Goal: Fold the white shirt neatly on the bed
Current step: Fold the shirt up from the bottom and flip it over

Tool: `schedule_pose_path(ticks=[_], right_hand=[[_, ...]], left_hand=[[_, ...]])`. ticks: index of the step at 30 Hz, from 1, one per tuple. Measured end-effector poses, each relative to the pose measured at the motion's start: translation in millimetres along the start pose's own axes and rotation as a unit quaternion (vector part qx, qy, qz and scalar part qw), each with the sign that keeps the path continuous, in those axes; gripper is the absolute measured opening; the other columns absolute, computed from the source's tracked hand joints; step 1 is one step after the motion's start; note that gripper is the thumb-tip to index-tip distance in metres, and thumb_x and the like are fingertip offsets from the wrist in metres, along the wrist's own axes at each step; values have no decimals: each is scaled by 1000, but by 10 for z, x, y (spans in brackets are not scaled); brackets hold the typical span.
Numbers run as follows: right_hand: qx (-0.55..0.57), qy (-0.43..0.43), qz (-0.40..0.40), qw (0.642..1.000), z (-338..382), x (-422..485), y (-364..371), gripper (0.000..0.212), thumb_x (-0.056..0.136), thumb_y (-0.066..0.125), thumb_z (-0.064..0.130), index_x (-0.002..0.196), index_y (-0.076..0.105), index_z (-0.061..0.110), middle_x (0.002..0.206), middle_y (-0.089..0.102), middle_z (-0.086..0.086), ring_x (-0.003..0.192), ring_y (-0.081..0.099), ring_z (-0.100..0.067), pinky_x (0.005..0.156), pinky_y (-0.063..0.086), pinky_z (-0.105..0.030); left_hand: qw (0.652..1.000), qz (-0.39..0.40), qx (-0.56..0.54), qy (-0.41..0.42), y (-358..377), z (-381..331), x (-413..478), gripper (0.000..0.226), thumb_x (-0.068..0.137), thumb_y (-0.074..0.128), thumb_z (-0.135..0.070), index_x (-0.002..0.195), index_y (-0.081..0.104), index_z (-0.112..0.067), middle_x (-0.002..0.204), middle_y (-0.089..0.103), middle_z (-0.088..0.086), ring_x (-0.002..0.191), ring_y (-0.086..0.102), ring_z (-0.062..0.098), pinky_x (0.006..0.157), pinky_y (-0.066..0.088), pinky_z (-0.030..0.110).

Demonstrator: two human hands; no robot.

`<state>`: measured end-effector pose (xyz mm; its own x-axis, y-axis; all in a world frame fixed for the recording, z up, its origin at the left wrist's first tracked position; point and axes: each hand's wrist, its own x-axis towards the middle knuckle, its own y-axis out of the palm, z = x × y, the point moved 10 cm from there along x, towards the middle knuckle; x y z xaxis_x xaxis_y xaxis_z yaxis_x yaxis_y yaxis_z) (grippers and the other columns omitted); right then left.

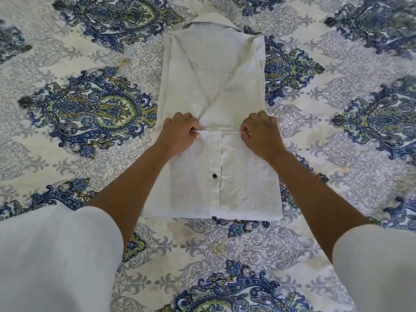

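The white shirt (213,122) lies mid-bed, its long axis running from the near edge of the bed (225,244) away toward the far side, collar end farthest. Its near part (dark button (214,176) up) is already doubled over. Left hand (180,134) and right hand (261,131) each pinch that flap's far edge, grip closed on cloth, equally near. The unfolded body lies just beyond the hands. No containers show.
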<state>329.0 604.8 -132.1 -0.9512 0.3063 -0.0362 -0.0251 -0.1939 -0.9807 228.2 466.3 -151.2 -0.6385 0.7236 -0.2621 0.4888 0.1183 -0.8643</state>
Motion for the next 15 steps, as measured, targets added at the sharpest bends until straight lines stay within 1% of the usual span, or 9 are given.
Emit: schedule_pose_path(ticks=[2,5,8,9,11,12,13,14,15], right_hand=[[16,18,24,999,-65,78,62,20,90,48,18,91,64,6,94,60,-8,98,50,-28,86,33,-38],[3,20,19,1000,-60,118,90,22,92,43,19,95,60,5,96,60,-11,98,49,-29,85,34,-38],[-13,24,19,999,-42,149,108,22,94,40,17,98,57,4,97,60,-13,97,50,-31,85,35,-40],[-5,35,-1,999,-52,132,49,22,93,40,16,97,58,4,96,60,-13,96,51,-31,84,35,-41],[48,65,-87,993,-43,-2,-190,23,90,41,13,96,61,4,96,62,-12,95,53,-31,84,36,-40],[82,66,-131,986,15,-124,-299,25,88,41,13,97,62,4,97,63,-11,95,55,-30,85,37,-40],[103,50,-156,981,124,-256,-347,28,86,39,12,99,62,4,99,64,-12,96,57,-29,88,39,-40],[106,18,-149,983,279,-383,-306,33,84,38,11,104,62,3,104,65,-13,99,58,-29,92,40,-41],[94,-18,-114,989,441,-491,-184,38,83,36,13,109,62,3,110,64,-14,104,59,-30,96,41,-44]], left_hand=[[999,-1,-40,-17,39,72,5,17,91,55,-20,101,62,-8,106,56,5,107,46,25,93,29,37],[997,-24,-62,-39,93,114,0,17,90,57,-23,96,62,-7,103,59,6,103,49,26,90,30,37],[998,-30,-33,-50,82,74,7,21,90,57,-27,93,60,-7,100,58,8,100,50,27,87,31,38],[998,-45,-8,-45,30,29,-17,21,90,56,-27,95,59,-7,101,57,8,100,50,27,87,33,38],[991,-123,54,-23,-153,-92,-160,22,90,53,-24,102,57,-6,105,56,11,102,51,29,86,38,40],[983,-168,69,-7,-219,-171,-288,24,90,50,-23,105,56,-6,108,57,12,104,53,30,86,40,41],[978,-194,70,17,-228,-264,-428,29,90,45,-22,110,55,-4,113,57,14,108,53,31,89,43,42],[979,-186,73,52,-143,-357,-551,36,91,39,-24,117,54,-3,122,56,16,115,52,31,96,43,44],[980,-150,93,89,7,-429,-653,44,92,34,-26,126,50,-2,132,52,17,124,48,32,104,39,45]])
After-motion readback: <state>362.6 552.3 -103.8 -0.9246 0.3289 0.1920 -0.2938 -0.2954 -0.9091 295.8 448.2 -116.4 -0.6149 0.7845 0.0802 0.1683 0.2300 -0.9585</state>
